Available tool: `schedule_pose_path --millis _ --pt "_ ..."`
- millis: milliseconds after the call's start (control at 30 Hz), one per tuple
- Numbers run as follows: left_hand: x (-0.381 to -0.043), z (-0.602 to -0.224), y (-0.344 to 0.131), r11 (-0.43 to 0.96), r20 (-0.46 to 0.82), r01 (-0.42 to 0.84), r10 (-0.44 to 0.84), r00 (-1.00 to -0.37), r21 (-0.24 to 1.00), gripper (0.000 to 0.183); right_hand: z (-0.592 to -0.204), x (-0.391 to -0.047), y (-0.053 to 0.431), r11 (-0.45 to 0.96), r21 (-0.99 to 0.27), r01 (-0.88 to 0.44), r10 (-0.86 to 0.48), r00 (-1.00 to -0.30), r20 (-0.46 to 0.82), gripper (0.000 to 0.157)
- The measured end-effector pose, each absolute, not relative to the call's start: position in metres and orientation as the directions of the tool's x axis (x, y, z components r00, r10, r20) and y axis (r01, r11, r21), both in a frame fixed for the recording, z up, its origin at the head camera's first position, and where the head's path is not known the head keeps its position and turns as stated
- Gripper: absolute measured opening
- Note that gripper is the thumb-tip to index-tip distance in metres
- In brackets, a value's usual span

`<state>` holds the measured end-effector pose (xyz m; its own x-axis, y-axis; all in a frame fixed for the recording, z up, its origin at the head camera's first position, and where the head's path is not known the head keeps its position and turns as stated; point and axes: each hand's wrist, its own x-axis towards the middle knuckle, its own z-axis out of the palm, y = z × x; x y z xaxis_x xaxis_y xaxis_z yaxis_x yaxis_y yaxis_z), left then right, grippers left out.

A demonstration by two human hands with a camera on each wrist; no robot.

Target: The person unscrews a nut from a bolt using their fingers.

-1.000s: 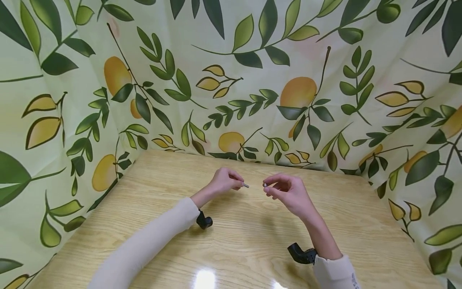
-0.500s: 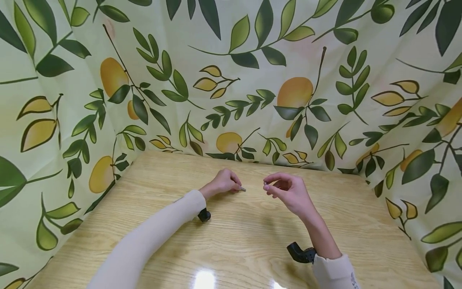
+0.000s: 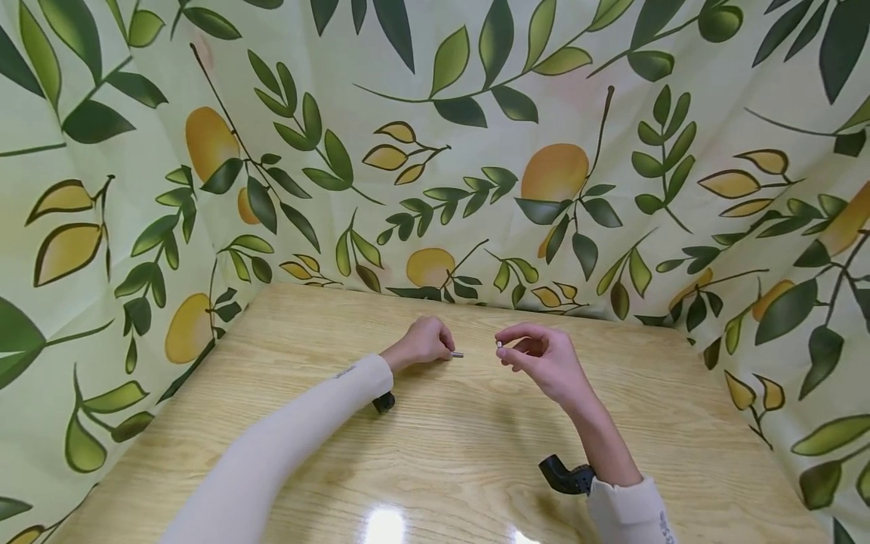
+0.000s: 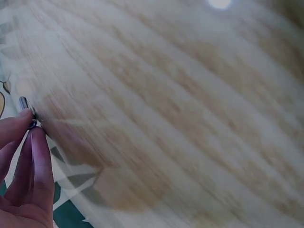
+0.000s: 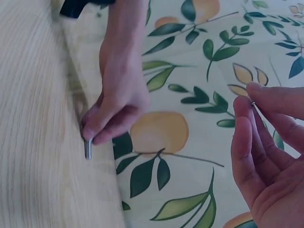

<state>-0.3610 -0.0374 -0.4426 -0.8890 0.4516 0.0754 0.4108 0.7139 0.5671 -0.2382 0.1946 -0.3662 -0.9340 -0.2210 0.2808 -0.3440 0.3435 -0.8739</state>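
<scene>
My left hand (image 3: 423,341) pinches a small silver metal rod (image 3: 458,354) between thumb and fingers, low over the wooden table. In the right wrist view the rod (image 5: 88,149) sticks out past the fingertips; its other end is hidden in the grip. The left wrist view shows the rod (image 4: 23,102) at the thumb tip. To the right, my right hand (image 3: 549,366) is raised above the table and pinches a tiny silvery metal piece (image 3: 499,344) between thumb and forefinger. Most of that piece is covered by the fingertips. A short gap separates the two metal parts.
A pale wooden table (image 3: 462,446) lies beneath both hands. Behind it and at the sides hangs a cloth (image 3: 469,143) printed with leaves and fruit. A black wrist mount (image 3: 567,476) juts from the right wrist; another mount (image 3: 384,402) shows under the left sleeve.
My left hand has come down slightly toward the table, and the rod has swung from a tilt to nearly level. The right hand stays almost in place, its small piece turned a little.
</scene>
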Motion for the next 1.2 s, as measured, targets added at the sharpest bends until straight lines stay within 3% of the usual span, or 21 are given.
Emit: schedule_pose_path --millis 200,400,633,867,1200 --pt "-0.360 -0.438 -0.037 0.716 0.077 0.430 0.469 -0.880 0.550 0.003 -0.371 -0.251 0.195 0.438 -0.844 -0.310 -0.186 -0.949 0.253 0.018" --pt "-0.360 -0.435 -0.040 0.719 0.081 0.435 0.471 -0.879 0.542 0.003 -0.396 -0.293 0.196 0.646 -0.714 -0.271 -0.214 -0.962 0.172 0.013" --pt "-0.358 -0.437 -0.039 0.733 0.081 0.446 0.476 -0.876 0.513 0.004 -0.434 -0.326 0.203 0.778 -0.573 -0.257 -0.251 -0.964 0.091 0.008" --pt "-0.355 -0.437 -0.035 0.744 0.097 0.445 0.462 -0.881 0.499 0.005 -0.449 -0.336 0.205 0.824 -0.511 -0.245 -0.227 -0.969 0.099 0.003" --pt "-0.358 -0.442 -0.035 0.751 0.131 0.470 0.466 -0.875 0.464 0.005 -0.451 -0.342 0.203 0.816 -0.541 -0.205 -0.217 -0.975 0.043 0.005"
